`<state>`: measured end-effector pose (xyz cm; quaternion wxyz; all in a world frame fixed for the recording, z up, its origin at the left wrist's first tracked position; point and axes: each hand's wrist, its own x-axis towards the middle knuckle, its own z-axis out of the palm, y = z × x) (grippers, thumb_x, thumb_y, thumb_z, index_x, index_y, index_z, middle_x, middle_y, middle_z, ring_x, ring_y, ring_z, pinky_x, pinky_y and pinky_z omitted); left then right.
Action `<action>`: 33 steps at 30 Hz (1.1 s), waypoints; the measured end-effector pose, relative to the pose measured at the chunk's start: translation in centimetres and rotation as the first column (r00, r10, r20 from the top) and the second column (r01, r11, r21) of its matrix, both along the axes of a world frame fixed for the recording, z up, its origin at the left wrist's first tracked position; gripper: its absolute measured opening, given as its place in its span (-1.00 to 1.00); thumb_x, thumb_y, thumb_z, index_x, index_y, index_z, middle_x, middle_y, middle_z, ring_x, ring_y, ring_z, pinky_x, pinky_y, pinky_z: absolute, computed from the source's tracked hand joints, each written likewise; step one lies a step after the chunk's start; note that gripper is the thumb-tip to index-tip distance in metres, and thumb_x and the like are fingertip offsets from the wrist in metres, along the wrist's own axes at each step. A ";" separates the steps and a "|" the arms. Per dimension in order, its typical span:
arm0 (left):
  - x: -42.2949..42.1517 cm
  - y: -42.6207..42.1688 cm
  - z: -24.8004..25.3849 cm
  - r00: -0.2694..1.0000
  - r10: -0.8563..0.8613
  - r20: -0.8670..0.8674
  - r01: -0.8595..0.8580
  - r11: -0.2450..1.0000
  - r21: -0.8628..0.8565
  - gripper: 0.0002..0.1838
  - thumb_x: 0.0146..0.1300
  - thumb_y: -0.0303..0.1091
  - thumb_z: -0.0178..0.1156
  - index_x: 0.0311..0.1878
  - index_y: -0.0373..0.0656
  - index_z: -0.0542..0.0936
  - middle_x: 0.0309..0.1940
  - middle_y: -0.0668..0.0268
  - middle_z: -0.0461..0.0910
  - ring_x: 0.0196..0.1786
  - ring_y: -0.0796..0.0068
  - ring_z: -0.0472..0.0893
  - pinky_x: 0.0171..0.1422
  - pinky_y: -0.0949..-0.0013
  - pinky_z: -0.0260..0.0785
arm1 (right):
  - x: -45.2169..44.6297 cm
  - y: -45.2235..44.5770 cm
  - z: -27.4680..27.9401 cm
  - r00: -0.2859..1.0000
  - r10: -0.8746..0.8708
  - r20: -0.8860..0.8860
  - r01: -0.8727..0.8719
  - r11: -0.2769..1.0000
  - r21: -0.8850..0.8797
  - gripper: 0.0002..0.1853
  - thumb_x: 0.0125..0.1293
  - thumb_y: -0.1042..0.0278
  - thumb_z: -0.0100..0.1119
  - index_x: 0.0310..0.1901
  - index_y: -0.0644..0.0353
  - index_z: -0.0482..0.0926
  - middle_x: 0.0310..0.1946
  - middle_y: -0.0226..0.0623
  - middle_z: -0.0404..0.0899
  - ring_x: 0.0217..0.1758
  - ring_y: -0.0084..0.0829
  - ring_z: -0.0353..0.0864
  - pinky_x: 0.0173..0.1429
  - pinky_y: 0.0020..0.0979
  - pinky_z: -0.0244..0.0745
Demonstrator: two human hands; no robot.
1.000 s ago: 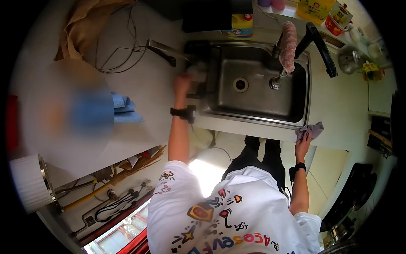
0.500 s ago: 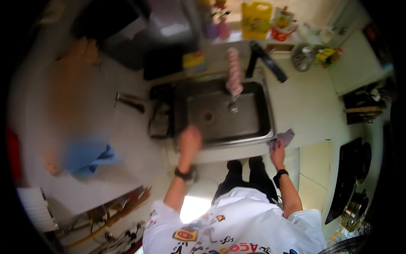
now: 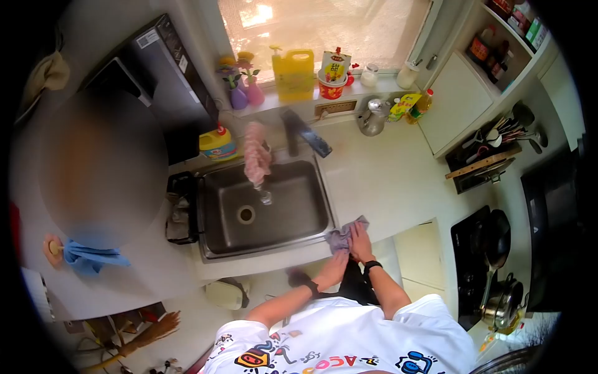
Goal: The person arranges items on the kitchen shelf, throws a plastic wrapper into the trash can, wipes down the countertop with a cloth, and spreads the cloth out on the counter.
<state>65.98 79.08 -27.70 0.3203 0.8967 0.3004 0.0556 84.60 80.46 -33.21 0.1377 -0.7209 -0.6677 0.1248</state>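
A crumpled grey-purple cloth point(image 3: 339, 239) lies at the front right corner of the steel sink point(image 3: 280, 240), on the counter edge. From above, my right hand point(image 3: 360, 242) grips the cloth, its fingers bent over the right part. My left hand point(image 3: 333, 270) is at the cloth's lower edge, fingers together on it, close beside the right hand. Parts of both sets of fingertips are hidden in the folds. Over the basin hangs a tap spout in a pink wrinkled cover point(image 3: 256, 153), with its metal end below.
A black rack point(image 3: 180, 215) stands left of the sink, a yellow-capped bottle point(image 3: 218, 144) behind it. On the right are a metal kettle point(image 3: 372, 117), an oil bottle point(image 3: 420, 107), a utensil holder point(image 3: 479, 153) and a stove point(image 3: 470, 268). A blue cloth point(image 3: 93, 255) is at far left.
My left hand has moved from the sink's front left edge rightward to the cloth, joining my right hand. The view has shifted, with the sink now further left and more of the window showing.
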 end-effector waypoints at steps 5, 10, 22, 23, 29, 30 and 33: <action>5.9 0.8 -0.7 0.990 0.141 -0.028 -0.139 0.988 0.075 -0.36 0.08 -0.60 0.05 0.33 -0.40 0.31 0.37 -0.16 0.27 0.44 -0.16 0.25 0.54 0.04 0.12 | 6.2 0.3 -0.6 0.998 0.053 -0.031 -0.054 0.998 -0.038 -0.36 0.39 0.21 0.06 0.41 0.37 0.23 0.47 0.12 0.13 0.55 0.07 0.05 0.58 -0.08 0.04; 13.1 1.7 0.7 0.970 0.195 -0.147 -0.197 0.980 0.001 -0.40 0.14 -0.49 0.05 0.32 -0.38 0.37 0.41 -0.12 0.25 0.45 -0.13 0.25 0.57 0.06 0.05 | 14.8 0.8 -0.9 0.998 -0.056 0.000 0.056 0.993 -0.107 -0.26 0.40 0.11 0.06 0.46 0.37 0.10 0.52 0.12 0.00 0.60 0.06 -0.07 0.61 -0.06 -0.06; 25.3 10.2 4.0 0.911 0.401 0.095 -0.412 0.889 0.201 -0.44 0.11 -0.52 0.12 0.23 -0.47 0.38 0.30 -0.23 0.30 0.39 -0.21 0.29 0.45 0.03 0.23 | 25.3 5.4 -3.4 0.981 -0.174 0.089 0.178 0.983 -0.047 -0.05 0.36 -0.14 0.06 0.47 0.51 -0.02 0.54 0.31 -0.27 0.62 0.23 -0.36 0.61 0.12 -0.33; 25.5 12.5 6.1 0.888 0.446 0.111 -0.460 0.867 0.190 -0.45 0.12 -0.51 0.10 0.23 -0.47 0.37 0.29 -0.23 0.32 0.39 -0.21 0.29 0.44 0.02 0.25 | 25.3 6.2 -3.4 0.980 -0.173 0.094 0.178 0.983 -0.042 -0.05 0.36 -0.14 0.06 0.47 0.52 -0.02 0.54 0.31 -0.27 0.62 0.23 -0.36 0.61 0.12 -0.33; 23.5 31.7 5.3 0.824 0.567 0.024 -0.440 0.612 0.657 -0.32 0.18 -0.45 0.09 0.39 -0.45 0.22 0.34 -0.32 0.23 0.42 -0.32 0.20 0.53 -0.06 0.06 | 27.1 11.8 -3.4 0.991 -0.120 0.065 0.118 0.993 0.032 -0.08 0.36 -0.12 0.05 0.47 0.50 0.00 0.55 0.29 -0.26 0.63 0.19 -0.31 0.62 0.08 -0.33; 24.2 34.3 9.1 0.755 0.633 0.171 -0.620 0.604 0.500 -0.29 0.20 -0.42 0.11 0.41 -0.45 0.19 0.34 -0.36 0.20 0.42 -0.35 0.17 0.54 -0.07 0.03 | 27.7 12.8 -3.0 0.991 -0.125 0.043 0.125 0.992 0.011 -0.10 0.37 -0.11 0.05 0.47 0.48 0.01 0.55 0.25 -0.24 0.63 0.16 -0.31 0.63 0.06 -0.33; 24.4 42.4 9.9 0.704 0.592 0.392 -0.657 0.332 0.677 -0.16 0.19 -0.36 0.23 0.47 -0.40 0.05 0.37 -0.41 0.08 0.44 -0.40 0.12 0.55 -0.09 -0.02 | 29.0 15.4 -3.1 0.982 -0.173 0.069 0.170 0.984 0.053 -0.11 0.38 -0.10 0.04 0.48 0.47 0.02 0.56 0.22 -0.23 0.64 0.13 -0.31 0.63 0.05 -0.33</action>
